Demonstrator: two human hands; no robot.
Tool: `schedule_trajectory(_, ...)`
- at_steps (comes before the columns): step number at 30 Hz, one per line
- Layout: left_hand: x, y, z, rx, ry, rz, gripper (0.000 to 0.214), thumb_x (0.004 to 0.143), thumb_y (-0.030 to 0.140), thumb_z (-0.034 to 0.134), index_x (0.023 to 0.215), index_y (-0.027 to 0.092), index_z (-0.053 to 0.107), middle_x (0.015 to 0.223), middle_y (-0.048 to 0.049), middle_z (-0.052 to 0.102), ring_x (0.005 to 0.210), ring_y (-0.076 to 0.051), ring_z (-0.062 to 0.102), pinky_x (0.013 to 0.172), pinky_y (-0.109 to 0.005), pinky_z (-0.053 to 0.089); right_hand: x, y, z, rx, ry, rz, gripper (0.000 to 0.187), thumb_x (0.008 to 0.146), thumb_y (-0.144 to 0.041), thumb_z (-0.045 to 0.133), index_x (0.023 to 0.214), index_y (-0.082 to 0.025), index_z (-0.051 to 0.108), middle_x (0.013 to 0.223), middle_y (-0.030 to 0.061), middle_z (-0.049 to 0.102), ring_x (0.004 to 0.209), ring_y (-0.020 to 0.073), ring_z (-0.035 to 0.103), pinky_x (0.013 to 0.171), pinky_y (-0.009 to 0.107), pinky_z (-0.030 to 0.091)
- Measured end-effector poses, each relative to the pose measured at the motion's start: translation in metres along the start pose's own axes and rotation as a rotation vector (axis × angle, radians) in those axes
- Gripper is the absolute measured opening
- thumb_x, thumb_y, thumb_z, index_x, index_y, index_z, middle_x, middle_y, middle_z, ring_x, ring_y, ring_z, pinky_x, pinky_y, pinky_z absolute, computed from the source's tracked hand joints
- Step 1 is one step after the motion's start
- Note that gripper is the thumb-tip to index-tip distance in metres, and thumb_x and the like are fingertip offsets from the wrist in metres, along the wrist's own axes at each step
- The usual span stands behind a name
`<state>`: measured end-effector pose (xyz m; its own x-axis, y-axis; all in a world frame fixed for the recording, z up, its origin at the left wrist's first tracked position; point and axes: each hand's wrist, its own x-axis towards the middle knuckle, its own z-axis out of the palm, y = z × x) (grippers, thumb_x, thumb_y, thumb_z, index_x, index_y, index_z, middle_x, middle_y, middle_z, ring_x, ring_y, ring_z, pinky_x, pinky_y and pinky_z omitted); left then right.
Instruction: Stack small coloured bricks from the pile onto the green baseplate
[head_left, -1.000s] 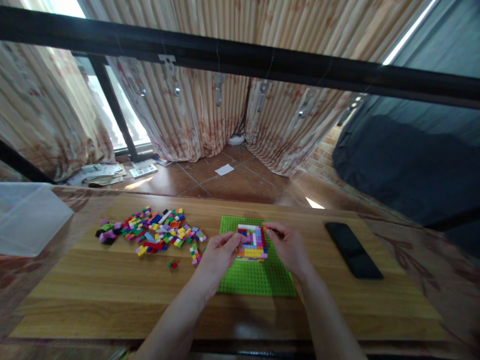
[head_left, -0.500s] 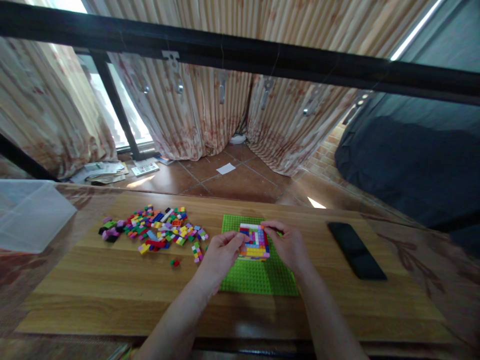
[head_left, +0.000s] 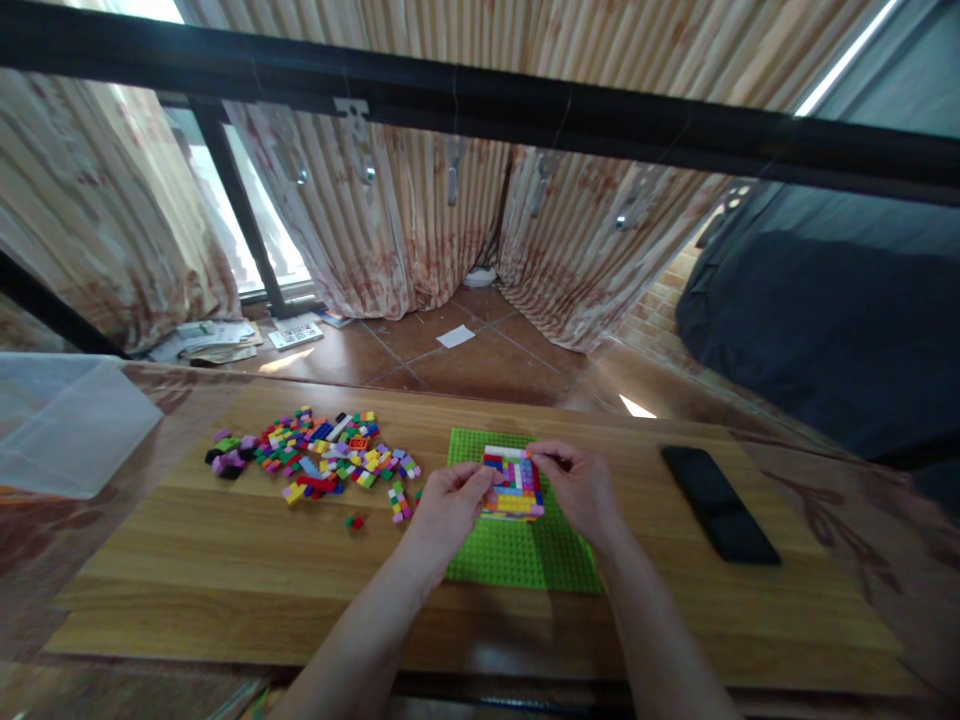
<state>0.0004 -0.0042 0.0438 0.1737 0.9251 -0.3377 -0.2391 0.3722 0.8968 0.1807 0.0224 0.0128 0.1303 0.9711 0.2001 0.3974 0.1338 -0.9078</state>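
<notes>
A block built of many-coloured toy bricks [head_left: 512,500] stands on the green studded baseplate [head_left: 525,560]. My left hand [head_left: 448,508] is closed at the block's left side, thumb and forefinger pressed on its edge and upper face. At the far right corner, the fingertips of my right hand [head_left: 581,488] pinch a small orange brick [head_left: 528,454]. Whether that brick is fixed to the block cannot be made out. The fingers cover parts of the block's left and right sides.
Loose bricks [head_left: 322,450] lie heaped on the wooden table [head_left: 247,590] to the left, with a small red and green piece [head_left: 355,522] nearer me. A black phone [head_left: 720,505] lies at right. A translucent plastic bin [head_left: 75,430] stands beyond the left edge.
The whole view has shifted slightly, so things sit a little further right. Both hands keep nearly the same places on the brick block.
</notes>
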Motion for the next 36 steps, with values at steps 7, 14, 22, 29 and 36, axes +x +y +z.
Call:
schedule_trajectory(7, 0.001, -0.004, 0.000, 0.025, 0.008, 0.036, 0.026, 0.073, 0.039, 0.066, 0.070, 0.013, 0.068, 0.055, 0.0014, 0.055, 0.042, -0.004, 0.027, 0.043, -0.022, 0.013, 0.004, 0.001, 0.001, -0.028, 0.007, 0.027, 0.020, 0.077, -0.036, 0.062, 0.080, -0.023, 0.077, 0.081, 0.0042, 0.076, 0.076, 0.0214, 0.069, 0.074, 0.036, 0.054)
schedule_trajectory(14, 0.007, -0.008, 0.000, 0.084, 0.012, 0.065, 0.024, 0.075, 0.036, 0.064, 0.067, 0.014, 0.068, 0.053, 0.0022, 0.053, 0.042, -0.005, 0.028, 0.044, -0.022, 0.016, 0.003, 0.002, 0.000, -0.017, -0.022, -0.036, 0.018, 0.078, -0.033, 0.062, 0.079, -0.023, 0.077, 0.083, 0.0038, 0.076, 0.079, 0.0209, 0.069, 0.075, 0.035, 0.054)
schedule_trajectory(22, 0.008, -0.011, 0.000, 0.077, 0.027, 0.073, 0.025, 0.074, 0.038, 0.065, 0.075, 0.014, 0.072, 0.054, 0.0022, 0.054, 0.043, -0.006, 0.031, 0.044, -0.022, 0.016, 0.005, 0.003, -0.001, -0.034, -0.032, -0.006, 0.019, 0.078, -0.036, 0.062, 0.078, -0.023, 0.077, 0.083, 0.0041, 0.077, 0.080, 0.0219, 0.070, 0.077, 0.036, 0.054)
schedule_trajectory(29, 0.006, -0.007, 0.001, 0.019, 0.038, 0.031, 0.027, 0.073, 0.039, 0.069, 0.076, 0.012, 0.071, 0.053, 0.0029, 0.054, 0.041, -0.004, 0.029, 0.042, -0.020, 0.017, 0.000, 0.000, 0.005, -0.022, 0.018, 0.006, 0.019, 0.078, -0.034, 0.061, 0.077, -0.023, 0.076, 0.083, 0.0040, 0.076, 0.079, 0.0221, 0.069, 0.077, 0.037, 0.054)
schedule_trajectory(36, -0.007, 0.015, -0.001, -0.454, -0.006, -0.107, 0.037, 0.086, 0.045, 0.061, 0.087, 0.009, 0.071, 0.075, -0.0055, 0.064, 0.058, -0.007, 0.054, 0.057, -0.018, 0.047, -0.009, -0.006, -0.002, 0.056, 0.126, -0.013, 0.027, 0.081, -0.038, 0.063, 0.100, -0.023, 0.075, 0.107, 0.0075, 0.073, 0.091, 0.0209, 0.067, 0.078, 0.034, 0.054)
